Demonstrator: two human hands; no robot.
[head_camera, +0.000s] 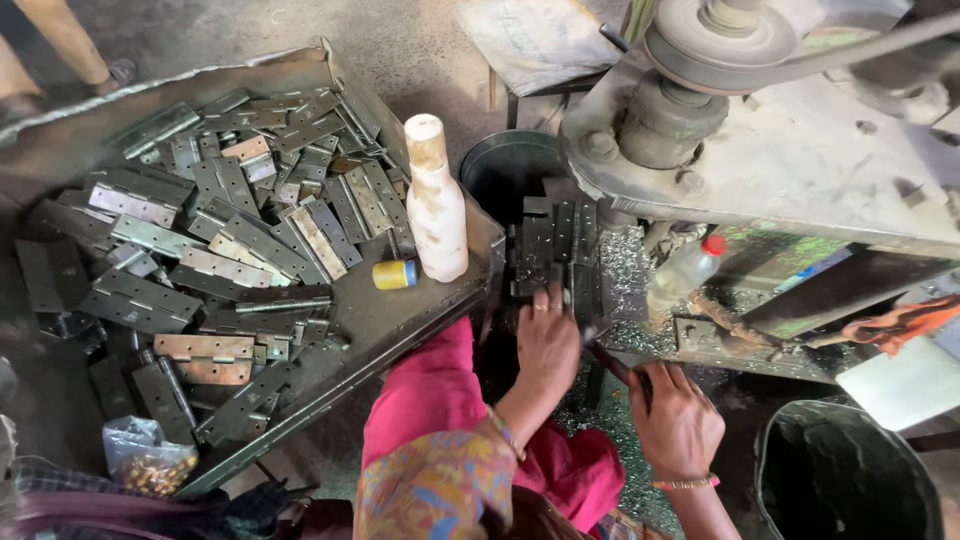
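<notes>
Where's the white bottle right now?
In the head view, the white bottle stands upright at the right edge of the metal tray of hinges, beside a small yellow cylinder.

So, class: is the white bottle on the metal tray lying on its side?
No: the white bottle stands upright at the metal tray's edge, beside a small yellow cylinder lying on its side.

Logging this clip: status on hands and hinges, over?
Left hand flat on hinge stack at the machine. Right hand grips a dark tool. Tray of loose hinges alongside; bottle at its edge.
</notes>
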